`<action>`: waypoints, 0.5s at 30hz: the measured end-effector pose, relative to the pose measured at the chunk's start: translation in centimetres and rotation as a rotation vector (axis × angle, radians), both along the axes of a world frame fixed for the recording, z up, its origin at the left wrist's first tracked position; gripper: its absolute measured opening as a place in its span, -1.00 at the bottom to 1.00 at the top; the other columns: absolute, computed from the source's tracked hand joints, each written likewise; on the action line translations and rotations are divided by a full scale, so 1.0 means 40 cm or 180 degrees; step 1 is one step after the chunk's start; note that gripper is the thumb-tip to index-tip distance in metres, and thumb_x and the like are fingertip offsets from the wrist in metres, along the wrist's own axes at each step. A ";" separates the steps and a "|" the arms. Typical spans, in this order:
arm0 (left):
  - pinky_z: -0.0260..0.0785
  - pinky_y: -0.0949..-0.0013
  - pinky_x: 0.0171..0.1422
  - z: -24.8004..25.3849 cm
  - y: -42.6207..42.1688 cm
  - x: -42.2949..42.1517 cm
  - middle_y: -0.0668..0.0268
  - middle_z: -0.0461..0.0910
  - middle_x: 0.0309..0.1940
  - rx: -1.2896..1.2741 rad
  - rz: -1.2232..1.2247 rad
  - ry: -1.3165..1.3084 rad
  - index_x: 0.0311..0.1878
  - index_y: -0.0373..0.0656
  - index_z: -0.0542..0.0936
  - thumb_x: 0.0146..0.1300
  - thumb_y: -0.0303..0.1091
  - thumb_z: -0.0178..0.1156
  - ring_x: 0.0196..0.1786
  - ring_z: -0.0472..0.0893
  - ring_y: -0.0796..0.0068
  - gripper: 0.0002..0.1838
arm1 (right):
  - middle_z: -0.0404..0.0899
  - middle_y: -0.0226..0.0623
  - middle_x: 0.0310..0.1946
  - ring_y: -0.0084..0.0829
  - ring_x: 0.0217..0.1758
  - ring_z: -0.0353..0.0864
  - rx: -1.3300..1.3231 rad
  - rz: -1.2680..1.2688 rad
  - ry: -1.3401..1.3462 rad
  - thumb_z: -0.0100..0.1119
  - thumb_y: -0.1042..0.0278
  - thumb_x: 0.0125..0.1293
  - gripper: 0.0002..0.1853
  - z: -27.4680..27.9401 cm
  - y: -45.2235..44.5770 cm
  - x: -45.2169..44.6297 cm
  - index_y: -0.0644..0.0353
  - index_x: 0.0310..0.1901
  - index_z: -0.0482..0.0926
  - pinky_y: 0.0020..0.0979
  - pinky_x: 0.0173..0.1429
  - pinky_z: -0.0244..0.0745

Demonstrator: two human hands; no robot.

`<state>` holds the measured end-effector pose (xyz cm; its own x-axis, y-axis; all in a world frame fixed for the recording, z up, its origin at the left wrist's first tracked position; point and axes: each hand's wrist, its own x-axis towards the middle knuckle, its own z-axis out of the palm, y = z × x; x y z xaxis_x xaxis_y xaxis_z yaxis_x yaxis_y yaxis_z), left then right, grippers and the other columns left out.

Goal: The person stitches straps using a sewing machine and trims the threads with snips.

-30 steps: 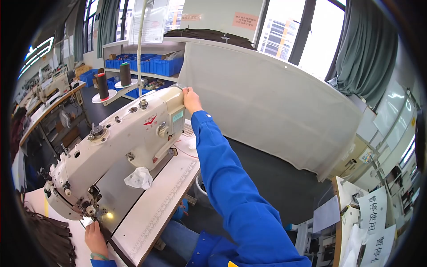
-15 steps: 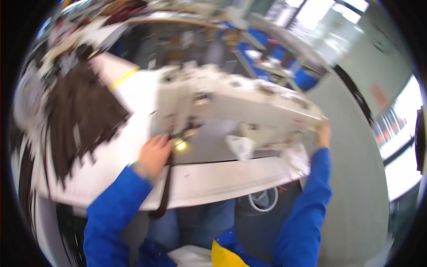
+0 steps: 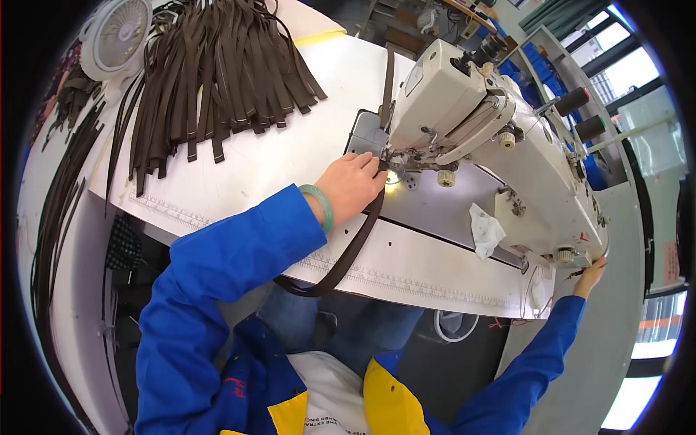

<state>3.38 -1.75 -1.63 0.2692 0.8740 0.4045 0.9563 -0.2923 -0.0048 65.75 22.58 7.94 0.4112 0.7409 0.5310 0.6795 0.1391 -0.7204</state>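
Observation:
A white sewing machine (image 3: 529,145) stands on the white table, with a small light shining at its needle area. My left hand (image 3: 351,187), wearing a green bangle, presses its closed fingers on a dark brown strap (image 3: 355,246) beside the needle. From there the strap curves down over the table's front edge, and another length runs up behind the needle area. My right hand (image 3: 591,278) is at the machine's right end, its fingers wrapped around the rim there. A crumpled white cloth (image 3: 486,230) lies on the machine bed.
Many brown straps (image 3: 217,80) lie in a bundle at the upper left, near a white fan (image 3: 119,36). More straps (image 3: 54,217) hang at the far left. Thread spools (image 3: 573,101) stand behind the machine. A white-rimmed bin (image 3: 457,335) is below the table.
The view has swung left and down, bringing the strap bundle and fan into clear sight. My left hand stays by the needle and my right hand stays at the machine's end.

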 end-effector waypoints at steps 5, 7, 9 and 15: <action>0.32 0.29 0.17 -0.005 0.000 -0.001 0.11 0.50 -0.03 0.0123 -0.0088 0.0141 -0.02 -0.23 0.48 -0.05 -0.40 0.23 0.14 0.46 0.22 -0.56 | 0.51 -0.14 -0.14 -0.35 -0.18 0.52 0.0332 0.0236 0.0458 -0.25 -0.08 0.43 -0.44 -0.032 -0.038 -0.063 0.36 0.03 0.38 -0.38 -0.16 0.47; 0.32 0.29 0.17 -0.003 -0.001 0.000 0.11 0.50 -0.04 0.0107 -0.0090 0.0143 -0.02 -0.23 0.48 -0.04 -0.40 0.23 0.14 0.46 0.22 -0.57 | 0.51 -0.16 -0.16 -0.36 -0.21 0.52 0.0315 0.0298 0.0604 -0.26 -0.07 0.43 -0.46 -0.033 -0.050 -0.081 0.35 0.03 0.38 -0.38 -0.19 0.47; 0.31 0.29 0.18 -0.004 0.000 0.000 0.11 0.50 -0.04 0.0099 -0.0090 0.0137 -0.03 -0.23 0.48 -0.04 -0.41 0.22 0.14 0.46 0.22 -0.57 | 0.51 -0.17 -0.19 -0.38 -0.25 0.52 0.0182 0.0437 0.0715 -0.26 -0.05 0.44 -0.48 -0.038 -0.051 -0.077 0.35 0.02 0.38 -0.38 -0.25 0.47; 0.31 0.28 0.18 -0.003 -0.001 0.000 0.11 0.49 -0.03 0.0079 -0.0110 0.0146 -0.02 -0.26 0.47 -0.06 -0.41 0.24 0.13 0.45 0.21 -0.55 | 0.50 -0.21 -0.25 -0.42 -0.34 0.52 0.0542 0.0337 0.0442 -0.25 0.00 0.44 -0.53 -0.043 -0.033 -0.067 0.32 -0.03 0.38 -0.39 -0.39 0.46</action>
<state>3.40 -1.80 -1.77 0.3179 0.8537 0.4125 0.9442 -0.3245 -0.0562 63.08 21.24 6.22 0.4137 0.6886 0.5956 0.5507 0.3317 -0.7660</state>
